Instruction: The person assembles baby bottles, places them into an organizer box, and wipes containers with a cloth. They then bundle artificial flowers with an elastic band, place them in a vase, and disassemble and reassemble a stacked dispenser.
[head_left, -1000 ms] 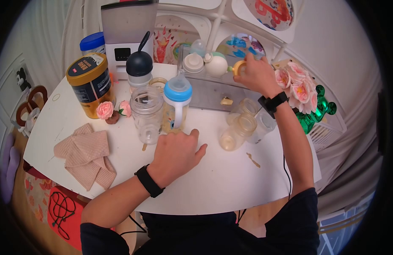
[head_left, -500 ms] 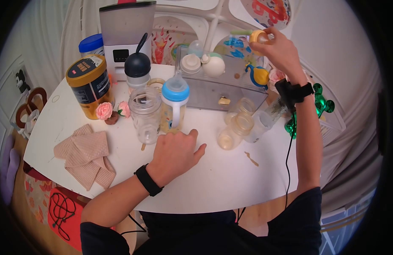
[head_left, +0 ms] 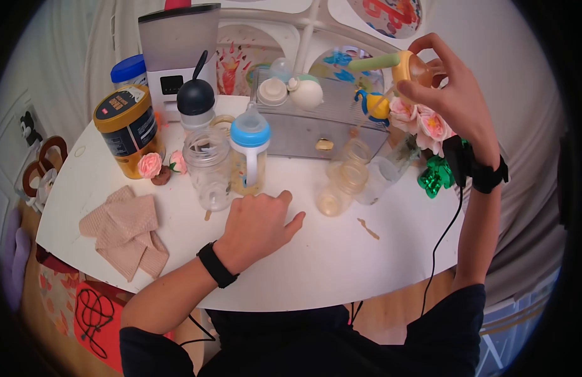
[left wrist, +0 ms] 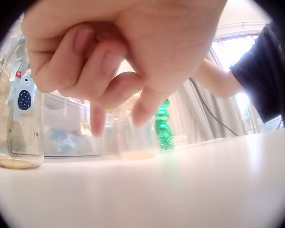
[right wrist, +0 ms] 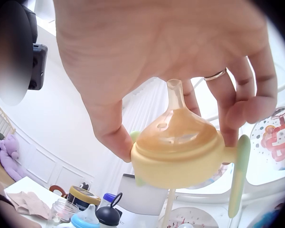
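The right hand [head_left: 464, 94] pinches a yellow bottle top [right wrist: 180, 166] between thumb and fingers, holding it in the air over the far right part of the table [head_left: 291, 276]. The top carries a clear, amber-tinted teat [right wrist: 175, 128] and a yellow-green handle [right wrist: 240, 175] at its side, and a thin straw [right wrist: 168, 209] hangs from its underside. Just below this hand are pink flowers [head_left: 432, 125], with a shiny green figure [head_left: 435, 178] beneath them.

The left hand [head_left: 256, 226] grasps nothing; it lies palm down near the front of the table, with some fingers bent loosely and the index finger and thumb reaching forward. Whether its fingertips touch the tabletop is hard to tell. Nearest to it stands a blue-collared bottle [head_left: 250, 135], just beside a clear open jar [head_left: 208, 160]. To its right, open bottles [head_left: 332, 201] stand close together.

Behind them, a grey box [head_left: 294, 135] bears white bottle parts [head_left: 305, 94] on its top. On the left are a folded pink cloth [head_left: 124, 229], a gold-lidded canister [head_left: 127, 135] and a dark-topped cup [head_left: 196, 97] before a white machine [head_left: 177, 50].
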`<action>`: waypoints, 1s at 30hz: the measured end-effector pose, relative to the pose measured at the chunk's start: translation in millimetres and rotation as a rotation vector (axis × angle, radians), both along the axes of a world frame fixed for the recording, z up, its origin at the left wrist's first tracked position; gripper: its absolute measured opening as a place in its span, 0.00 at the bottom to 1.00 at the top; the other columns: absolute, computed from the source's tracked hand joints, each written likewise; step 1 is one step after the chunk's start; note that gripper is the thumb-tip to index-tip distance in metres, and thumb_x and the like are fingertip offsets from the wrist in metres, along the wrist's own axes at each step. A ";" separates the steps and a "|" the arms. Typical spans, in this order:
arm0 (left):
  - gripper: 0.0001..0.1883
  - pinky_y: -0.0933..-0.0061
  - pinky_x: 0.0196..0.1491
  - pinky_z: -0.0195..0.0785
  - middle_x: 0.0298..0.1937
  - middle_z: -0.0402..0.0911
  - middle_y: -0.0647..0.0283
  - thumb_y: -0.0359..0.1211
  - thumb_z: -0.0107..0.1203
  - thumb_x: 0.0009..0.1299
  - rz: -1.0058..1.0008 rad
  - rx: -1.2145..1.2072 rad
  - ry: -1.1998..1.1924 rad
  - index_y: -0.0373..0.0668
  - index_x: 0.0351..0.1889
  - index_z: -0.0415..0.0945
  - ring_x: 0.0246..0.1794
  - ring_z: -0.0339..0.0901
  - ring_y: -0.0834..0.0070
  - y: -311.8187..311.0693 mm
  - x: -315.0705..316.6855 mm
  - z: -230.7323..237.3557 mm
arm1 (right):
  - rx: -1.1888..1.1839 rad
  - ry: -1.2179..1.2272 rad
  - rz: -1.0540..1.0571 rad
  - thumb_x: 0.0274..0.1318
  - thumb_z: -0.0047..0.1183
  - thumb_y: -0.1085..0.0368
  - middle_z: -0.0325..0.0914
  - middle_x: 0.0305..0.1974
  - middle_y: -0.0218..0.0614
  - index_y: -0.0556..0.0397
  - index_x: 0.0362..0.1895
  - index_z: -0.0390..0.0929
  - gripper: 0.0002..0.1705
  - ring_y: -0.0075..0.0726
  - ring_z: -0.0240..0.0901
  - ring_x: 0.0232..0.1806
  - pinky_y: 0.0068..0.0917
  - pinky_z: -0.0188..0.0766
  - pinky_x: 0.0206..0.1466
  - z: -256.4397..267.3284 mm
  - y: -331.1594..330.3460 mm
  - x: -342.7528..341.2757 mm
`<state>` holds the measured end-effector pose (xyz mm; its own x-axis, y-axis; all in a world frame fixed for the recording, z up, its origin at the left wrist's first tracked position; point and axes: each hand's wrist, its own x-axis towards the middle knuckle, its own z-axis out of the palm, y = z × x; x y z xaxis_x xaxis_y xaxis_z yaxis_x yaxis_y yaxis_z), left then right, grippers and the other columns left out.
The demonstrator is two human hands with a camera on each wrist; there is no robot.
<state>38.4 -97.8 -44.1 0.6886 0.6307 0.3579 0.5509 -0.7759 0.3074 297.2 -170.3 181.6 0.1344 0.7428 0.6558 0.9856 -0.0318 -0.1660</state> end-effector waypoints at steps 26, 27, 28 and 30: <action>0.19 0.58 0.28 0.75 0.15 0.79 0.58 0.49 0.69 0.71 -0.031 0.010 -0.022 0.41 0.42 0.90 0.20 0.83 0.57 -2.0 1.0 3.2 | -0.148 0.045 0.093 0.45 0.70 0.40 0.77 0.36 0.31 0.45 0.54 0.81 0.35 0.27 0.65 0.33 0.28 0.65 0.39 -13.4 -16.1 -10.8; 0.19 0.58 0.28 0.74 0.15 0.79 0.59 0.49 0.69 0.71 -0.034 0.006 -0.021 0.42 0.43 0.90 0.20 0.83 0.57 -2.0 0.9 3.4 | -0.173 0.029 0.089 0.45 0.71 0.42 0.77 0.36 0.32 0.46 0.53 0.81 0.34 0.28 0.66 0.33 0.29 0.66 0.39 -18.4 -16.1 -12.1; 0.19 0.58 0.27 0.74 0.15 0.79 0.60 0.49 0.69 0.71 -0.036 -0.001 -0.022 0.42 0.43 0.90 0.19 0.83 0.58 -2.2 1.2 3.4 | -0.201 0.010 0.086 0.45 0.71 0.43 0.78 0.36 0.33 0.47 0.52 0.81 0.33 0.30 0.67 0.33 0.29 0.67 0.40 -23.6 -15.5 -13.3; 0.19 0.58 0.27 0.74 0.15 0.79 0.60 0.49 0.68 0.71 -0.037 -0.004 -0.028 0.42 0.43 0.89 0.19 0.83 0.59 -1.2 2.2 -0.9 | -0.199 0.012 0.103 0.42 0.70 0.43 0.80 0.33 0.36 0.48 0.51 0.82 0.34 0.38 0.73 0.32 0.34 0.70 0.40 -37.7 -13.7 -17.2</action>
<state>40.6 -99.0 -44.9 0.7010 0.6067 0.3749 0.5131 -0.7942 0.3256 280.1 -184.0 143.9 0.0585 0.8677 0.4937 0.9833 0.0354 -0.1787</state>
